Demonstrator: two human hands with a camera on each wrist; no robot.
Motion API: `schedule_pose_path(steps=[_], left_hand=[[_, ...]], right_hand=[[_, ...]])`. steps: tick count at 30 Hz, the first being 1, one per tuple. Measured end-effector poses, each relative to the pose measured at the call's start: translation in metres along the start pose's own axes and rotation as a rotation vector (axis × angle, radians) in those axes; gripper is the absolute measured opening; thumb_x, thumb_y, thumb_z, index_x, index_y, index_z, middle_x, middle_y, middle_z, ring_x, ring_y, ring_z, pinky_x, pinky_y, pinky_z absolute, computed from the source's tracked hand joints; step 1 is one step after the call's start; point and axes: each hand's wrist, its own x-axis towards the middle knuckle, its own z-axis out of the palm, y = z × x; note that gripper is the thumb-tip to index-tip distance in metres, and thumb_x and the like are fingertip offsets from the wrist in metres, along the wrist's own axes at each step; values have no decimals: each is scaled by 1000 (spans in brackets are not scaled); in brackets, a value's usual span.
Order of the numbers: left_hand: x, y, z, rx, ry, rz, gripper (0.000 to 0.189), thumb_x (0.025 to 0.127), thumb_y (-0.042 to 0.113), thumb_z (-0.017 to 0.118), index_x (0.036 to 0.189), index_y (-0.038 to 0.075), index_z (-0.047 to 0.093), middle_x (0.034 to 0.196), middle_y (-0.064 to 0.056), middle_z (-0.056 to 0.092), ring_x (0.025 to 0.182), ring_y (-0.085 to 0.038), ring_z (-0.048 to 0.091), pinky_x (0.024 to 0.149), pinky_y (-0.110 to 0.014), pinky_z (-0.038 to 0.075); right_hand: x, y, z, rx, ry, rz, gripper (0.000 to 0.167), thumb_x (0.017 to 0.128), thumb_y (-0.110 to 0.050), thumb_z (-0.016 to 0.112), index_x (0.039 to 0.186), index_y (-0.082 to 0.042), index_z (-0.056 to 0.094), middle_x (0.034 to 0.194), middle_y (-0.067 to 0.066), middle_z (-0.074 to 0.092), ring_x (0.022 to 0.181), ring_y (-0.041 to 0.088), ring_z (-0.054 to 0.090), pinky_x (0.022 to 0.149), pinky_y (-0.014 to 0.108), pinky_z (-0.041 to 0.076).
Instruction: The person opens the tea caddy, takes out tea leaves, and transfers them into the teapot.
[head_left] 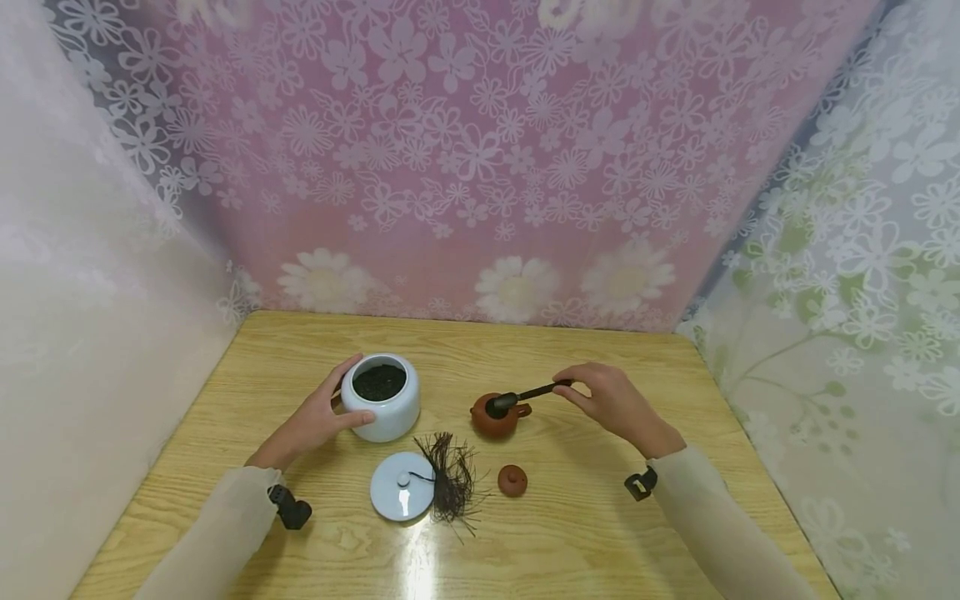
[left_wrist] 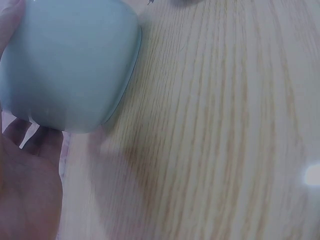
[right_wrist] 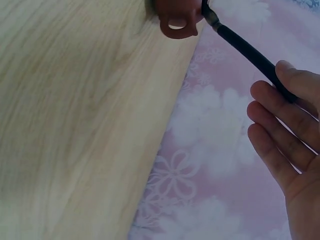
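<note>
With your left hand (head_left: 317, 419) curled around the white jar (head_left: 397, 417) on the table's (head_left: 600, 533) left part, hold it steady; to its right, at the mouth of the teapot (head_left: 493, 427), turn the black scoop (head_left: 534, 392) slowly in the pinch of your right hand (head_left: 611, 400) to avoid spills. The jar looks glossy, with dark, leafy contents (head_left: 380, 382); the teapot, squat, reddish-brown and lidless.

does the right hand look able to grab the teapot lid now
Probably yes: nothing on the table stands between the right hand and the teapot lid, though the hand may first have to release the tea scoop it holds.
</note>
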Motion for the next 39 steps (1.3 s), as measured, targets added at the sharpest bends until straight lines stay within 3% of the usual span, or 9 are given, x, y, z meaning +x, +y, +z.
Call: schedule_pose_path(steps=[5, 10, 17, 24, 32, 34, 39], left_hand=[[0, -1, 0, 1, 1, -5, 108, 97, 37, 87, 176, 36, 13, 184, -6, 12, 168, -48, 16, 130, -75, 22], [0, -1, 0, 1, 4, -6, 110, 96, 37, 87, 177, 29, 13, 184, -7, 13, 168, -49, 17, 130, -75, 22], [0, -2, 1, 6, 14, -9, 109, 96, 38, 87, 177, 33, 13, 184, -7, 14, 167, -48, 18, 130, -75, 22], [0, -2, 1, 1, 16, 5, 109, 97, 36, 87, 177, 31, 14, 184, -7, 14, 167, -48, 18, 130, -73, 23], [0, -3, 2, 16, 21, -10, 108, 96, 37, 87, 176, 36, 14, 184, -8, 15, 167, -48, 18, 130, -74, 22], [0, -2, 2, 12, 18, -9, 108, 96, 37, 87, 176, 37, 14, 184, -8, 14, 167, -48, 18, 130, -74, 22], [0, -2, 2, 15, 17, -6, 108, 96, 38, 87, 176, 37, 14, 184, -7, 14, 167, -48, 18, 130, -74, 22]], right_hand=[[-11, 13, 8, 69, -21, 119, 17, 100, -20, 81, 116, -15, 83, 110, 2, 83, 98, 23, 79, 82, 50, 65], [-24, 25, 23, 249, 5, 286, 18, 103, -27, 78, 119, -19, 83, 113, 0, 83, 99, 23, 80, 84, 48, 66], [-41, 46, 38, 505, 49, 512, 38, 106, -35, 75, 131, -6, 78, 120, 7, 81, 106, 15, 78, 94, 40, 65], [-54, 67, 45, 678, 141, 662, 49, 105, -40, 75, 136, -2, 74, 121, 11, 82, 117, 30, 77, 108, 53, 59], [-66, 81, 49, 694, 200, 752, 51, 106, -42, 74, 141, -5, 72, 127, 9, 81, 114, 14, 78, 106, 38, 62], [-68, 84, 50, 701, 208, 767, 51, 106, -40, 74, 141, -3, 72, 123, 3, 82, 110, 9, 77, 103, 33, 63], [-72, 91, 53, 690, 225, 812, 49, 106, -37, 74, 139, -1, 72, 120, 3, 83, 107, 8, 79, 94, 21, 63]])
